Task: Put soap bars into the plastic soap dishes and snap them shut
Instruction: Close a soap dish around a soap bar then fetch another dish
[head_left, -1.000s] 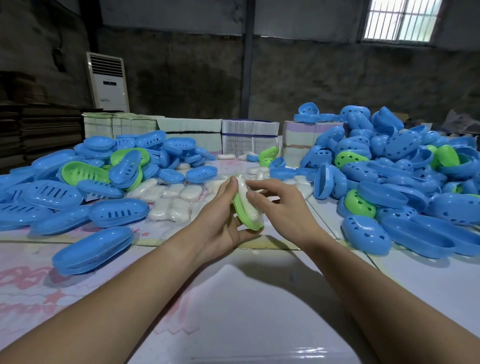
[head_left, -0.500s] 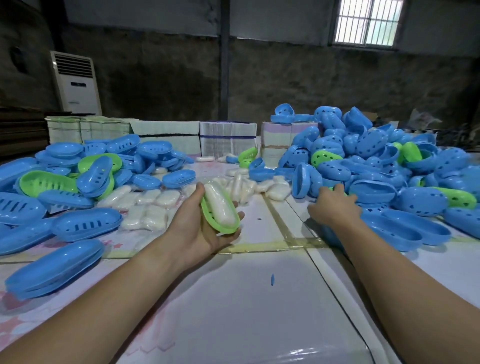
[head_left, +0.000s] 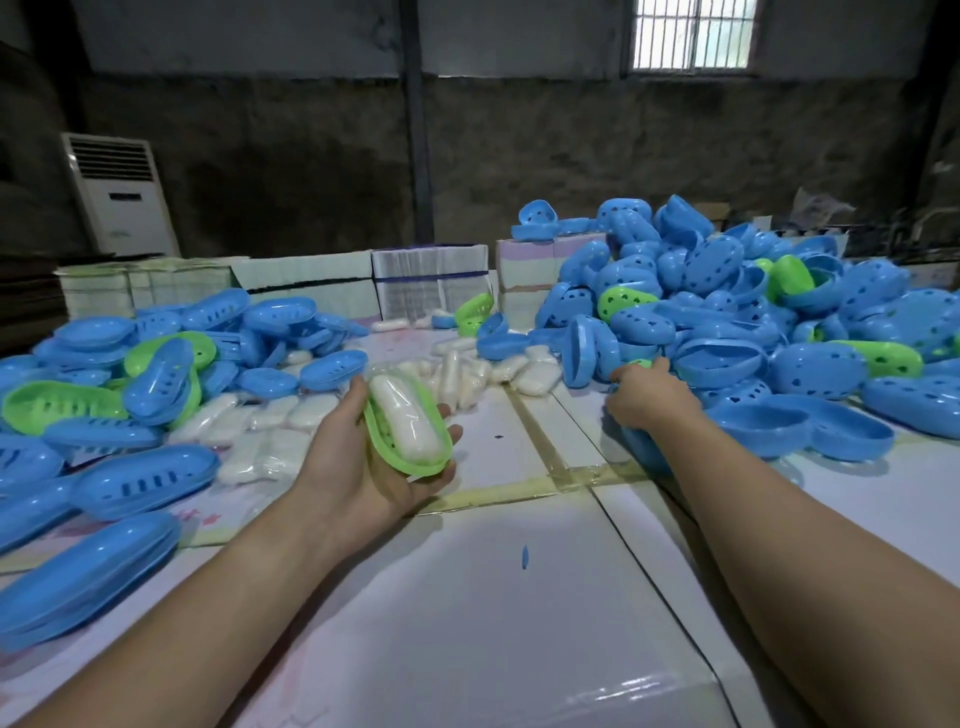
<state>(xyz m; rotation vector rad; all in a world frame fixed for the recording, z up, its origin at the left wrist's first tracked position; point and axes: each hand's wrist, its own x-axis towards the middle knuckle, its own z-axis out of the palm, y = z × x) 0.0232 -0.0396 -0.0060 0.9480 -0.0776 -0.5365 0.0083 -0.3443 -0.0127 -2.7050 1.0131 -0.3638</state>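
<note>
My left hand (head_left: 353, 457) cradles an open green soap dish half (head_left: 387, 452) with a white wrapped soap bar (head_left: 408, 421) lying in it. My right hand (head_left: 649, 397) reaches into the edge of the big heap of blue and green dish halves (head_left: 753, 312) on the right. Its fingers curl around a piece there, with a bit of green plastic (head_left: 641, 364) showing by the thumb; what it grips is hidden. Loose white soap bars (head_left: 467, 374) lie on the table behind my hands.
A second pile of blue and green slotted dish parts (head_left: 156, 364) covers the left side, with closed blue dishes (head_left: 78, 577) nearest me. Wrapped cartons (head_left: 431, 280) line the table's far edge. A standing air conditioner (head_left: 122, 195) is at the back left.
My right hand let go of the soap in the green dish and moved right into the heap of dish halves. My left hand kept holding the filled dish.
</note>
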